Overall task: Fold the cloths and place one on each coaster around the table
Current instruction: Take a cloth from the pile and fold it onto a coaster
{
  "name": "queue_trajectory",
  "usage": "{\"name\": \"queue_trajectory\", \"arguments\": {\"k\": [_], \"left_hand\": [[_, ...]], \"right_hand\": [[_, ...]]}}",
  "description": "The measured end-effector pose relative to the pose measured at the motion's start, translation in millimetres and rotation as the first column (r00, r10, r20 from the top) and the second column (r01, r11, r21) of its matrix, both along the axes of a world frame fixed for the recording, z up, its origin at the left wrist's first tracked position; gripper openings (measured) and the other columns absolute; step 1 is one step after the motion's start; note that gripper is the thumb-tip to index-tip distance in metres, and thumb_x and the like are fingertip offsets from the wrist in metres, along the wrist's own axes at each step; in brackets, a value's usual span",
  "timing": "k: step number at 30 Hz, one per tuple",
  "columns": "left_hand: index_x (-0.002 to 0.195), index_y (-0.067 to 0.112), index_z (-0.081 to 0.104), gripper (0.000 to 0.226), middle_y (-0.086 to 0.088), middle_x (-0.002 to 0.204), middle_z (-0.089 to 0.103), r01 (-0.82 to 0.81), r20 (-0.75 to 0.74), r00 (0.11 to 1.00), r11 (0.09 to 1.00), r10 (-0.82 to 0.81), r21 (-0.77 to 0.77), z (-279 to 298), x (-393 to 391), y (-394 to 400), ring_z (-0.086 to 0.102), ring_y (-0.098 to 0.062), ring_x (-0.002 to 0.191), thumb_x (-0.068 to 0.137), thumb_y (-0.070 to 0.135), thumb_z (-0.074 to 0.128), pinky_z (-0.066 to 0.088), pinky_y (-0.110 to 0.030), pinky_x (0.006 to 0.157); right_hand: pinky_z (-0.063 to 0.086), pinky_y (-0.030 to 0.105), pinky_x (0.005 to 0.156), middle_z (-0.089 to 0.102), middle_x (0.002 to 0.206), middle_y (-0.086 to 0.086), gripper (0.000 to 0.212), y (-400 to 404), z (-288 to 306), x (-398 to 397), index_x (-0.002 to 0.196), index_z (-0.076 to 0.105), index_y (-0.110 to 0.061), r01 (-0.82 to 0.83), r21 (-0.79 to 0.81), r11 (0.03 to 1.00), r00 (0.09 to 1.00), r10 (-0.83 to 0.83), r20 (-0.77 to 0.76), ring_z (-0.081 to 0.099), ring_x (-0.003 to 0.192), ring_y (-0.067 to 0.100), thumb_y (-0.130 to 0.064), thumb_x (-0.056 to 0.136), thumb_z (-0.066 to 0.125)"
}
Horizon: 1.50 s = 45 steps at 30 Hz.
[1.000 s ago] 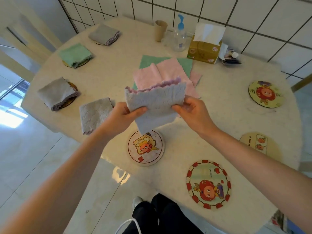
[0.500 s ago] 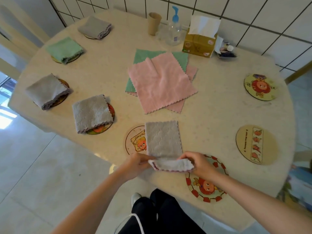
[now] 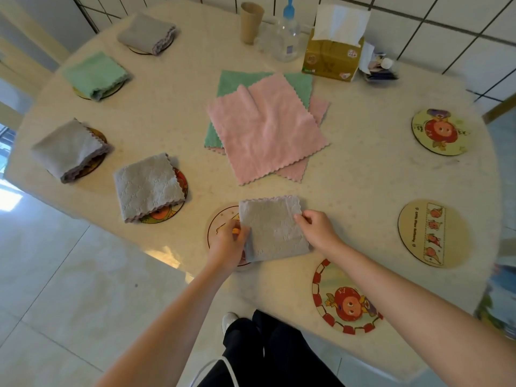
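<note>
A person's two hands set a folded grey cloth [image 3: 273,229] on a round coaster [image 3: 223,222] at the near edge of the table [image 3: 363,177], at about 6 o'clock. The left hand [image 3: 227,244] has its grip closed on the cloth's left edge, fingers curled over it; the right hand [image 3: 317,229] pinches the right edge between thumb and fingertips. The cloth lies flat, covering the right part of the coaster, whose left rim shows.

Four folded cloths rest on coasters along the table's left side: a grey one [image 3: 149,187] at 8 o'clock, another grey [image 3: 68,150] at 9, a green one [image 3: 95,75] at 10 and a grey [image 3: 146,33] at 11. Unfolded pink cloths [image 3: 268,127] lie stacked over a green cloth [image 3: 237,81] at the centre. Three bare coasters sit at 5 [image 3: 344,298], 3 [image 3: 431,233] and 2 o'clock [image 3: 441,132]. A tissue box [image 3: 332,58], a pump bottle [image 3: 287,34] and a paper cup [image 3: 251,22] stand at 12.
</note>
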<state>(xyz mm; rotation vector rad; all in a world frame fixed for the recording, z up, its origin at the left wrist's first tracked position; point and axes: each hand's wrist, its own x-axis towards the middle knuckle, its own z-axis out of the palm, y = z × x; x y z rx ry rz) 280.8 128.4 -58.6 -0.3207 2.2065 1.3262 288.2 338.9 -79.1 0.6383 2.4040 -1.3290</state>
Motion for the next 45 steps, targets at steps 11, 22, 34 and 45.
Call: {"name": "queue_trajectory", "arguments": {"k": [11,22,34,45], "left_hand": [[0.097,0.025,0.045,0.016,-0.005,0.087,0.062,0.001,-0.033,0.999,0.973,-0.009,-0.233,-17,-18,7,0.065,-0.027,0.066,0.095,0.041,0.045,0.054,-0.039,0.044],[0.14,0.015,0.045,0.056,-0.007,0.145,0.045,0.319,-0.251,0.609,0.522,-0.752,-0.791,-40,-12,-7,0.044,-0.035,0.129,0.094,0.042,0.029,0.041,-0.047,0.104],[0.129,0.016,0.044,0.044,0.006,0.108,0.056,-0.249,-0.02,0.968,0.956,0.249,-0.157,1,-14,28,0.052,-0.014,0.089,0.088,0.012,0.059,0.041,-0.028,0.074],[0.096,0.006,0.063,0.019,-0.01,0.083,0.063,-0.394,0.28,0.9,0.897,0.334,0.198,13,-42,9,0.058,-0.023,0.068,0.08,0.016,0.071,0.049,-0.032,0.058]], "right_hand": [[0.036,0.031,0.052,0.054,0.064,-0.001,0.027,-8,-9,-10,0.088,0.057,-0.011,-0.045,0.274,0.961,0.999,0.038,0.029,0.053,0.061,0.02,-0.033,0.097,0.044],[0.041,0.028,0.043,0.055,0.075,-0.006,0.051,-6,2,10,0.121,0.035,-0.016,-0.306,0.48,0.822,0.948,0.309,0.076,0.053,0.054,0.012,-0.051,0.089,0.053],[0.056,0.036,0.073,0.061,0.091,0.002,0.023,-3,6,-4,0.099,0.053,-0.017,0.218,-0.003,0.976,0.948,-0.211,0.237,0.06,0.08,0.019,-0.027,0.081,0.063],[0.043,0.034,0.069,0.066,0.103,0.016,0.046,-14,37,-11,0.113,0.058,0.003,0.332,-0.164,0.929,0.924,-0.284,0.257,0.063,0.094,0.031,-0.028,0.08,0.067]]}}
